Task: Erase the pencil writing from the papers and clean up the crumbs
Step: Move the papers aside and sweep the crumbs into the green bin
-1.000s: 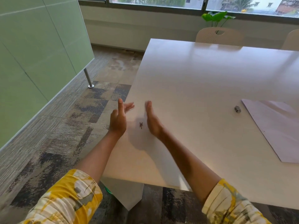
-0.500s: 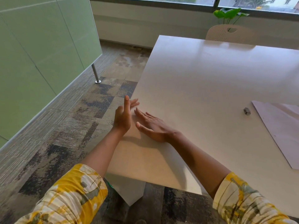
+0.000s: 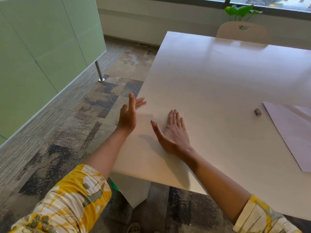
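Fingers spread and empty, the right hand (image 3: 175, 132) lies flat on the table (image 3: 218, 78), thumb tip touching the small dark crumbs (image 3: 151, 121). The left hand (image 3: 128, 115) stands open on edge at the table's rim, a waiting catcher. Sweep low and steadily leftward. The papers (image 3: 292, 132) and eraser (image 3: 257, 112) lie well apart, right.

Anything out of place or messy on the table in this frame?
Only a small dark clump of crumbs near the table's left edge, between the left hand and right hand. The paper lies flat.
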The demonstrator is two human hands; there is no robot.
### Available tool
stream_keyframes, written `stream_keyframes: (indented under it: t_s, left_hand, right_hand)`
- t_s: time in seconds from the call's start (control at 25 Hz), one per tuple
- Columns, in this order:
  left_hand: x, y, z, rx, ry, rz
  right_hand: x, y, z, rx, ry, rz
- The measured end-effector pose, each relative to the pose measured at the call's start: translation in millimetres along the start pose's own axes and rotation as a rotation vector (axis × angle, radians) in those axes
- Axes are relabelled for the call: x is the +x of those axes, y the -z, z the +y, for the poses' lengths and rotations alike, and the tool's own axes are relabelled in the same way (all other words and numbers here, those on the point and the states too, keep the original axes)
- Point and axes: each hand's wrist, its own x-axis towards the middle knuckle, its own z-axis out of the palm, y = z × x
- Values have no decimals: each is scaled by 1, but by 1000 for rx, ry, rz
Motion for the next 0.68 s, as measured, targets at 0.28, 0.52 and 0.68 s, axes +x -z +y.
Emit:
stream_keyframes:
  t_s: [0.28,0.52,0.68]
  left_hand:
    - [2,3,-2,-12,2,-47]
    - [20,25,0,-307,187,-65]
    - [25,59,-4,-472,267,-140]
  right_hand:
    - [19,-11,-39,182,-53,36]
    - [49,0,-54,1453,-269,360]
    - [49,16,-38,1454,-401,763]
